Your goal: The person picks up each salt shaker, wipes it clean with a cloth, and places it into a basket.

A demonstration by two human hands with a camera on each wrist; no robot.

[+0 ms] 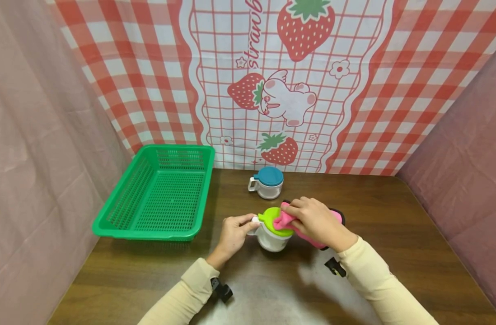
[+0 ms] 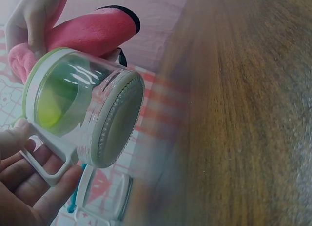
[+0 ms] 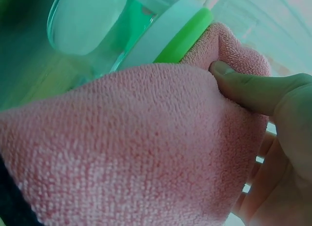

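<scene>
A clear jar with a lime-green lid and a white handle is held up off the table. My left hand grips it by that handle, thumb on top and fingers below, as the left wrist view shows. In my right hand is a pink cloth with a dark border, pinched between thumb and fingers. A bunched part of the cloth touches the green lid, and the rest hangs down beside the jar. The right fingertips are hidden behind the cloth.
Behind the held jar stands a second jar with a blue lid, its handle to the left. A green plastic basket sits at the left of the wooden table. A checkered strawberry cloth hangs at the back.
</scene>
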